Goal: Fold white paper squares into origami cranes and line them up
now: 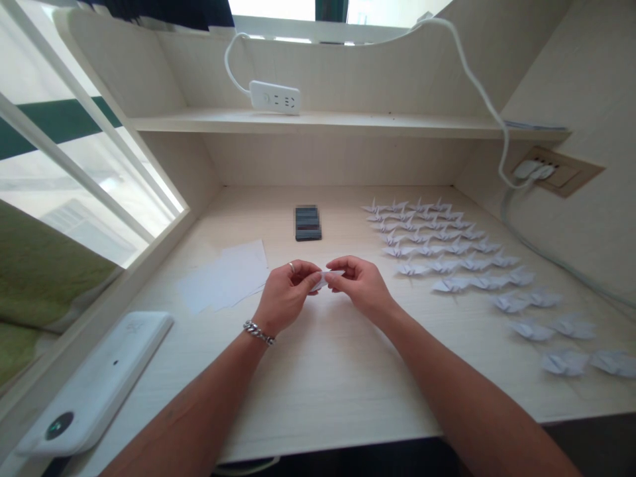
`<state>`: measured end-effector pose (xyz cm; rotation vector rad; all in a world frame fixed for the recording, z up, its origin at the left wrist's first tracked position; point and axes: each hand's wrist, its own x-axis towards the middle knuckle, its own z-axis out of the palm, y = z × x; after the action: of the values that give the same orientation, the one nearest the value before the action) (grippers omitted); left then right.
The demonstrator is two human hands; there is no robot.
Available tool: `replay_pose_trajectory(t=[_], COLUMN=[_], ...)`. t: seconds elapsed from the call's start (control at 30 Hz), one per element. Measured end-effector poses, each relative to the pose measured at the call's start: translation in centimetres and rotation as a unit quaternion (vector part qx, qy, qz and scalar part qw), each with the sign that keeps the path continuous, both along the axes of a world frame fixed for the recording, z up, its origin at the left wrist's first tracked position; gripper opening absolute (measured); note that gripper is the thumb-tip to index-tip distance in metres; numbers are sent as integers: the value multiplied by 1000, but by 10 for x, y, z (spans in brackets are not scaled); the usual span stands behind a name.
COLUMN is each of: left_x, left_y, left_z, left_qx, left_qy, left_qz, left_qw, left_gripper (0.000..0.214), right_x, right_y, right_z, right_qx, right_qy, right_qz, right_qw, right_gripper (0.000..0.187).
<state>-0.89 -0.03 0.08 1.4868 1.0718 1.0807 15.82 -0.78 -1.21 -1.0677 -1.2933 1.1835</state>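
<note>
Head view | left hand [285,295], right hand [360,281]: both pinched on folded paper [325,278], mid-desk [322,371] | sheets [228,278] at 9 o'clock | phone [308,223] at 12 | cranes [447,245] in rows, 2 o'clock

Open along near edge across bare desk [328,377]; blocked left by sheets [226,278] and white device [94,381], behind by phone [308,223], right by rows of cranes [447,255] and cable [503,209]

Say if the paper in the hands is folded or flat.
Folded: the paper is a small creased shape pinched between left hand and right hand.
</note>
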Motion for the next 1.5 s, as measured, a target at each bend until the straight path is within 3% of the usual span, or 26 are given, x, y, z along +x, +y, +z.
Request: replay_pose_trajectory(t=[0.23,0.47,0.73,1.1,1.5], left_x=[0,0,1,0,1], left_y=[-2,-2,-4,-4,-4], left_z=[1,2,4,5,7], left_qx=[10,48,57,28,-12], left_qy=[-35,27,-5,51,31], left_qz=[6,26,33,1,-18], left_qw=[999,998,998,998,999], left_gripper=[36,27,25,17,18], right_x=[1,-1,-3,3,5], right_y=[1,-3,-5,1,0], right_z=[1,3,1,3,5], right_qx=[29,81,104,-19,-90], right_qy=[0,-60,-28,30,88], right_qz=[-41,-49,-54,25,61], right_qw=[999,994,993,999,990], right_gripper=[23,22,16,24,24])
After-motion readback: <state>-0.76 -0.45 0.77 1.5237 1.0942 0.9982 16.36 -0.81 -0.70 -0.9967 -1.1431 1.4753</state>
